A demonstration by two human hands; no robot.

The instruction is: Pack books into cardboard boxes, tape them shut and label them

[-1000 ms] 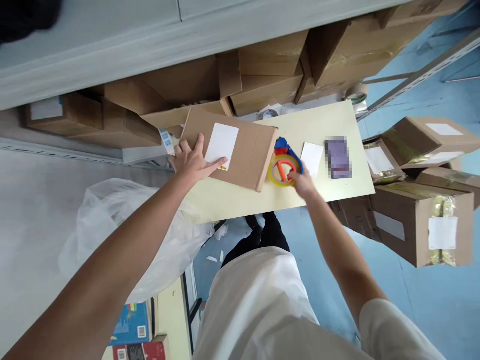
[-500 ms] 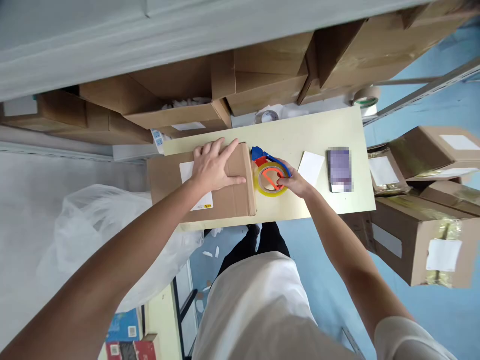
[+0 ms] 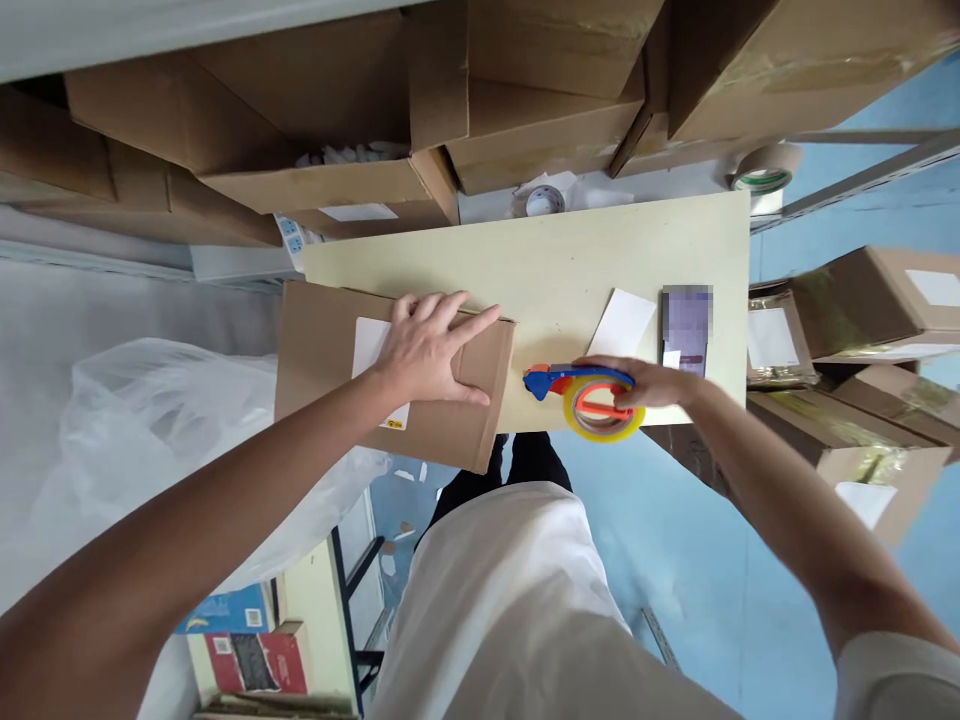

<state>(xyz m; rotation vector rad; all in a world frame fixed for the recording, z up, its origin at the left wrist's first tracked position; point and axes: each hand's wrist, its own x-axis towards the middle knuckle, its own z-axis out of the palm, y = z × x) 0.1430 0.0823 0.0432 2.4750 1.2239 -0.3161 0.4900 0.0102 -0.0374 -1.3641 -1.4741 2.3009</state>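
My left hand (image 3: 431, 350) lies spread and flat on top of a brown cardboard box (image 3: 465, 430), partly covering the white label (image 3: 369, 345) on it. The box sits at an angle on the pale yellow table (image 3: 540, 240), its near corner jutting past the front edge. My right hand (image 3: 645, 385) grips a blue and red tape dispenser (image 3: 559, 378) loaded with a yellow-edged roll of clear tape. The dispenser is apart from the box, to its right, above the table's front edge.
On the table lie a white paper (image 3: 621, 322) and a phone (image 3: 685, 330). Behind stand open cardboard boxes (image 3: 322, 185) and tape rolls (image 3: 544, 200). Sealed cartons (image 3: 840, 300) are stacked at right. Clear plastic wrap (image 3: 150, 440) bulges at left.
My right hand has drawn the tape dispenser right and toward me, away from the box. The box has turned, its right end swinging toward me under my left hand.
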